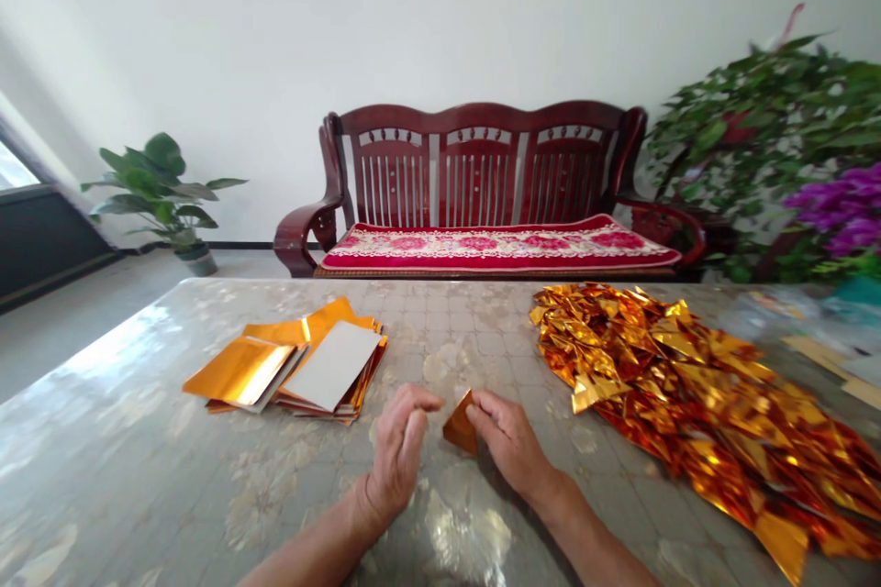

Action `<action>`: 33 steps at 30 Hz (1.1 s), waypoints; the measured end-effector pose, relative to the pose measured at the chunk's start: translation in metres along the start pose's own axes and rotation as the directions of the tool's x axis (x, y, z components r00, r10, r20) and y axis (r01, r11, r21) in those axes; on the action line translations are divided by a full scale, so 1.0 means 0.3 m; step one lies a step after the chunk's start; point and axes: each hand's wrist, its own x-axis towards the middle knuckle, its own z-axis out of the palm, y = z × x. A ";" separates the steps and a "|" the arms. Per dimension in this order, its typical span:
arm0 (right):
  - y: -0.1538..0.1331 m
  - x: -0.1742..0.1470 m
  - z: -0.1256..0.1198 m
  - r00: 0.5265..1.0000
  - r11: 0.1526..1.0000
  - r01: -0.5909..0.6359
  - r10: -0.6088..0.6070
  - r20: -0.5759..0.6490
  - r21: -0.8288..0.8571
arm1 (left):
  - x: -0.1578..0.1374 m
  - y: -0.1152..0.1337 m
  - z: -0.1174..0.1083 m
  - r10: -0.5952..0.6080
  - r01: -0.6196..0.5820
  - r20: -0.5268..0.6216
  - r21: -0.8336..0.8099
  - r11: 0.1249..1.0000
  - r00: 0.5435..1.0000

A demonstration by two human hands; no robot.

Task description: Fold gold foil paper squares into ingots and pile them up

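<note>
My right hand (513, 436) pinches a small folded piece of gold foil paper (460, 428) by its upper right side, above the middle of the table. My left hand (400, 438) is just left of it, apart from the paper, with bent fingers, the index finger pointing toward it and nothing visible in its grasp. Farther left lies a loose stack of flat foil paper sheets (334, 367), some gold side up and one pale side up. On the right spreads a large heap of folded gold foil pieces (661, 376).
A patterned, glossy cover lies over the table (289, 495). Clear plastic and card pieces (819, 353) rest beyond the heap at the right. Behind the table stands a dark red wooden bench (478, 174) with a floral cushion. Potted plants (165, 193) flank it.
</note>
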 end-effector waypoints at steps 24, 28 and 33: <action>-0.001 -0.005 0.021 0.977 0.914 0.205 -0.174 0.120 -0.349 | 0.037 -0.014 0.041 -0.517 0.565 0.227 -0.317 0.762 0.825; 0.001 -0.010 0.022 0.969 0.878 0.243 -0.199 0.148 -0.412 | 0.029 -0.006 0.045 -0.439 0.452 0.110 -0.161 0.878 0.892; -0.007 -0.006 0.029 0.983 0.906 0.183 -0.161 0.088 -0.382 | 0.022 0.001 0.046 -0.376 0.379 0.050 -0.057 0.924 0.925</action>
